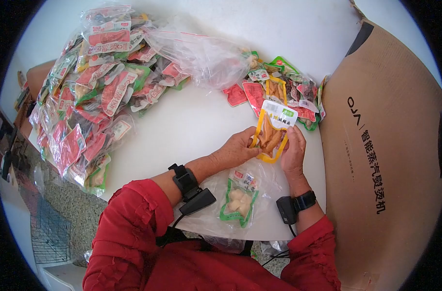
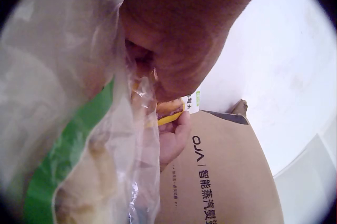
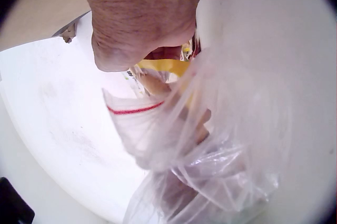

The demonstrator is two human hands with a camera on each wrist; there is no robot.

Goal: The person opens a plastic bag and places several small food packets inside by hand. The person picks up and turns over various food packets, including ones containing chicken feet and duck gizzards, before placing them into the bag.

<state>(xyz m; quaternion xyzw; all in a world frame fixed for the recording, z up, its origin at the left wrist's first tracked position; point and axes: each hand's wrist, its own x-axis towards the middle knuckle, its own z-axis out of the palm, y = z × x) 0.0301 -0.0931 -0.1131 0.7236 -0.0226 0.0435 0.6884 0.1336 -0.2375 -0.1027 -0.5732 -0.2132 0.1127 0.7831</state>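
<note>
Over the white table, both hands hold a yellow-edged snack packet [image 1: 271, 136] with brown pieces showing through its window and a white printed top. My left hand [image 1: 236, 148] grips its left edge, and my right hand [image 1: 293, 151] pinches the right edge. Below them lies a clear plastic bag [image 1: 272, 182] with a green-edged packet [image 1: 238, 201] of pale round pieces. In the left wrist view, that green-edged packet [image 2: 73, 145] looms close under clear plastic. The right wrist view has a clear bag with a red zip line [image 3: 136, 111] below the right hand [image 3: 147, 21].
A large heap of bagged snack packets [image 1: 116, 92] covers the table's left side. Behind the hands sits a smaller pile of loose packets [image 1: 298, 92], with a crumpled clear zip bag [image 1: 201, 58] to its left. A tall cardboard box [image 1: 381, 145] stands along the right edge.
</note>
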